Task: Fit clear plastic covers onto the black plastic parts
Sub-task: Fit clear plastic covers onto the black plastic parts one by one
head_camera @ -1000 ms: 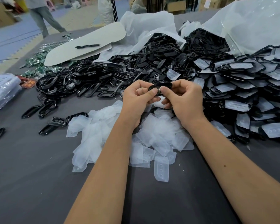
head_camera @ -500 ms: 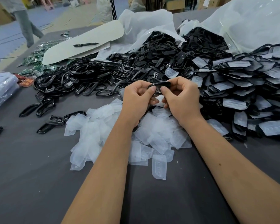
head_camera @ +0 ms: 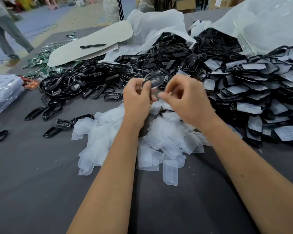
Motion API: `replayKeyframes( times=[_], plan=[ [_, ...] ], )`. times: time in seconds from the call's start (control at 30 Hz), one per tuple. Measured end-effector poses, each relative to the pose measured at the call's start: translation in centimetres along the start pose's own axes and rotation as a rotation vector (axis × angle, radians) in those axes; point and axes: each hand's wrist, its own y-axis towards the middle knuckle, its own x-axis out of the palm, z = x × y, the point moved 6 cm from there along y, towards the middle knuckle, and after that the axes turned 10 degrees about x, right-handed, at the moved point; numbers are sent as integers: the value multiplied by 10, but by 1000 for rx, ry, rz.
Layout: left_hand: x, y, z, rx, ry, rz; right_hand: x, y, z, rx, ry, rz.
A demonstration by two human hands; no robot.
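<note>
Because the work is a repeated fit-and-sort, the dark grey table (head_camera: 41,191) seems laid out as stations around the person, each within an arm's reach. To the right, the largest heap is the stack of finished covered parts (head_camera: 260,92), black frames with pale covers facing up, probably kept apart so done work does not mix with stock. Beyond it, at the far middle, bare black plastic parts (head_camera: 159,61) spill from an opened white plastic bag (head_camera: 156,26), and a looser spread of black frames (head_camera: 78,81) lies to the left of that. Nearest the person, directly under the hands, sits the pile of clear plastic covers (head_camera: 159,141), placed where a cover can be lifted without reaching. On the far left lie a pale card sheet (head_camera: 91,43) with a black pen (head_camera: 92,46) on it. Above the cover pile, the left hand (head_camera: 137,97) grips one black part with a clear cover on it (head_camera: 153,80), fingers curled round its lower end so it is held up and tilted toward view, likely to check the seating. The right hand (head_camera: 188,98) hovers just beside it with fingers curled; motion blur hides whether its fingertips pinch the cover's edge, so I cannot tell.
</note>
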Motion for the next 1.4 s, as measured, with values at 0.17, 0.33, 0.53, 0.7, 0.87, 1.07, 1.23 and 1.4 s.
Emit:
replayKeyframes(
  times=[0.17, 0.33, 0.53, 0.7, 0.87, 1.07, 1.23, 1.4],
  plan=[
    [-14, 5, -13, -145, -162, 186, 49, -22, -21, -149, -510, -655],
    [-12, 3, -12, -186, -175, 160, 49, -21, -22, -131, -360, -672],
    [-12, 1, -9, -191, -131, 127, 26, -2, 0, 44, 335, -341],
    [-3, 0, -10, -165, -48, 14, 8, 4, 34, 172, 626, -57],
    [1, -1, -11, -168, -8, -22, 12, 0, 45, 225, 662, -47],
    [-3, 0, -9, -173, -50, 35, 15, 1, 44, 186, 550, -37],
    [-4, 0, -10, -189, -91, 52, 11, 2, 43, 117, 493, 52],
    [3, -2, -8, -146, -125, -60, 5, 2, 56, 221, 631, 172]
  ],
)
